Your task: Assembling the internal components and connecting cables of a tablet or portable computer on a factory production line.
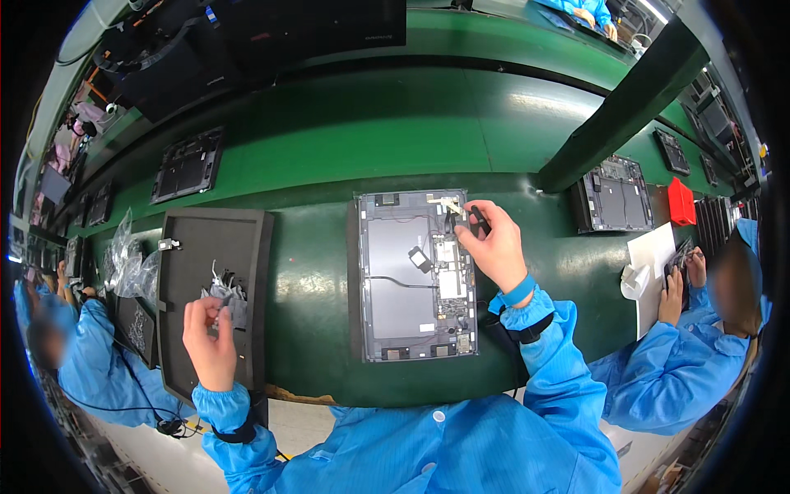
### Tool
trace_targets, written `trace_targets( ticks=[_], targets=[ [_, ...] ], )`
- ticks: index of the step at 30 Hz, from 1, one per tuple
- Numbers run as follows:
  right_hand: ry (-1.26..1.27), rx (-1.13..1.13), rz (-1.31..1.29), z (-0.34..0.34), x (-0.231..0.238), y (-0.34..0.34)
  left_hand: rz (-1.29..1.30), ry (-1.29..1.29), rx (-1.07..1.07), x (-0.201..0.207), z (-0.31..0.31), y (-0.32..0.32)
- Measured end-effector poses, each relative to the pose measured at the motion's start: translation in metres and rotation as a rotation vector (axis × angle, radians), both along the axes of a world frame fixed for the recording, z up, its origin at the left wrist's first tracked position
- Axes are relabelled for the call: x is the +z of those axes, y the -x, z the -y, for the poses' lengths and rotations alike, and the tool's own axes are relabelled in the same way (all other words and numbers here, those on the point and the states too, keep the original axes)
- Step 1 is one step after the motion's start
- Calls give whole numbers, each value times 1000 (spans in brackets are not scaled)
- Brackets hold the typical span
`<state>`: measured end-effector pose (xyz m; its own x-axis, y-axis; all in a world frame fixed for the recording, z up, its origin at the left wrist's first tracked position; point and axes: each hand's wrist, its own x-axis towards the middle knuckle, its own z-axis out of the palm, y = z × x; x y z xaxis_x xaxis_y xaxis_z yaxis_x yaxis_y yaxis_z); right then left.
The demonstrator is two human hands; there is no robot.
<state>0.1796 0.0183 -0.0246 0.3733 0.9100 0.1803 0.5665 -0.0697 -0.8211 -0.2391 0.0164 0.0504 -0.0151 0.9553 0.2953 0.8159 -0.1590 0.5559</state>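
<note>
An opened laptop base (pixel 399 280) lies in front of me, its circuit board exposed along the right side and a thin black cable crossing the middle. My right hand (pixel 496 247) is over its upper right corner, closed on black tweezers (pixel 479 219) beside a pale ribbon-like piece (pixel 444 202). A small black-and-white part (pixel 420 259) rests on the base near the board. To the left, my left hand (pixel 210 342) is above a dark foam tray (pixel 185 239), thumb and fingers pinched together. Small bagged grey parts (pixel 234 300) lie in the tray, next to those fingertips; what they pinch is hidden.
Clear plastic bags (pixel 130 262) lie left of the tray. Other laptop bases (pixel 188 167) (pixel 617 198) sit on the green bench. A dark post (pixel 625 99) rises at the right, near a red bin (pixel 680 202). Co-workers in blue sit on both sides.
</note>
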Motion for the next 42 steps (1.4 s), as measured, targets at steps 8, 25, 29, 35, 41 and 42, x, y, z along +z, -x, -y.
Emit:
trace_targets(
  ticks=[8,25,29,35,41,42],
  targets=[
    [-47,40,50,5,-5,6,267,203,-539,-2,-12,-117],
    [-41,-8,-289,11,-22,-10,178,237,-923,-39,-116,-259],
    [30,-112,-736,21,-12,-27,101,301,-1000,-43,-124,-268],
    [-46,-81,-334,29,-9,-9,86,286,-991,-48,-129,-268],
    [-14,1,57,23,2,13,169,283,-870,-33,-125,-255],
    [-14,3,60,23,3,13,157,290,-861,-33,-125,-253]
  ],
)
